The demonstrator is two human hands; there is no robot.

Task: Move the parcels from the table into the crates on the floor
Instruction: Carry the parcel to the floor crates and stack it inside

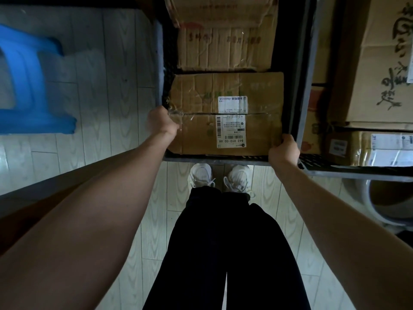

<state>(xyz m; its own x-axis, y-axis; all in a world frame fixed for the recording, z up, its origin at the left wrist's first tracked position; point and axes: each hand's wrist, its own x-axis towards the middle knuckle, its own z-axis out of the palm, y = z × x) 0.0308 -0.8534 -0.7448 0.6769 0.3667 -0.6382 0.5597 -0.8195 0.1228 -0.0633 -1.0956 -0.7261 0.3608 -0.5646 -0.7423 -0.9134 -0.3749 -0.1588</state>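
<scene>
A taped brown cardboard parcel [201, 121] with white shipping labels lies in the near end of a dark crate [299, 90] on the floor. My left hand [162, 121] grips the parcel's left edge, fingers curled down out of sight. My right hand [283, 148] holds its near right corner beside the crate's wall, fingers curled over the edge. Behind it in the same crate lies a second, larger cardboard parcel [225, 34].
A second crate [348, 170] to the right holds several more parcels [380, 59]. A blue plastic stool [29, 86] stands on the pale floor at left. A dark table edge [44, 182] runs under my left arm. My white shoes [220, 177] stand against the crate's near rim.
</scene>
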